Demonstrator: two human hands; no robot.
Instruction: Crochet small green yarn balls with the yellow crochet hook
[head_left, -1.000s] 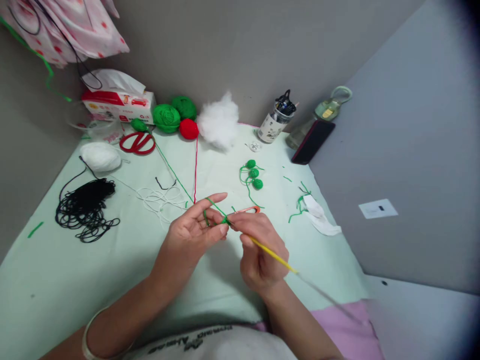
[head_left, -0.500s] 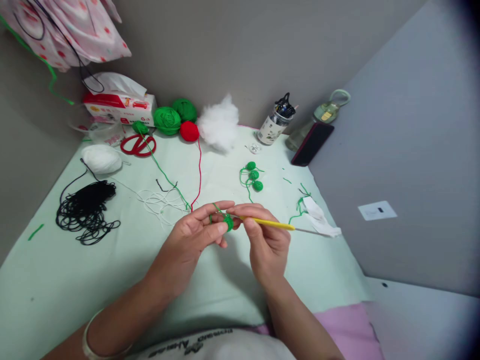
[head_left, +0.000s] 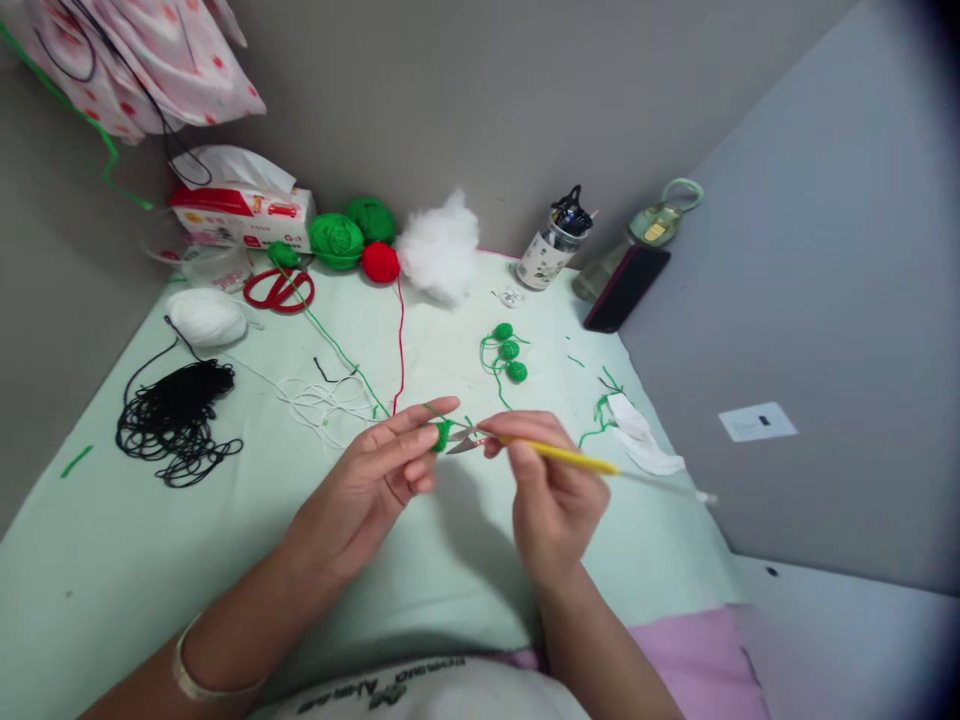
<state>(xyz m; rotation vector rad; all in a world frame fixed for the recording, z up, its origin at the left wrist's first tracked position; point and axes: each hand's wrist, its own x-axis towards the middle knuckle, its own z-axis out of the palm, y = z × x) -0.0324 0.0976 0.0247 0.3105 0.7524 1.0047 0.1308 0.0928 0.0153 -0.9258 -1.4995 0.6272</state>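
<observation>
Between the thumb and fingers of my left hand (head_left: 379,465) is a small green crochet piece (head_left: 442,434), with green yarn running over the raised index finger. My right hand (head_left: 555,490) grips a crochet hook (head_left: 577,457) by its yellow handle. The hook's thin tip points left, close to the green piece; whether it sits in a stitch I cannot tell. Pointed metal blades (head_left: 466,442) show on the table between my hands, their other end hidden behind the right hand. Just beyond lie small green crocheted balls (head_left: 509,350) with loose yarn tails.
Along the back stand a tissue box (head_left: 247,215), green yarn balls (head_left: 336,241), a red yarn ball (head_left: 381,262), white stuffing (head_left: 441,248), a pen jar (head_left: 547,255) and a phone (head_left: 628,288) against a bottle. Red-handled scissors (head_left: 280,290) and tangled black cord (head_left: 176,420) lie left.
My right hand has moved right and slightly down with the crochet hook, away from my left hand. The left hand has shifted slightly left, and metal blades now show between them.
</observation>
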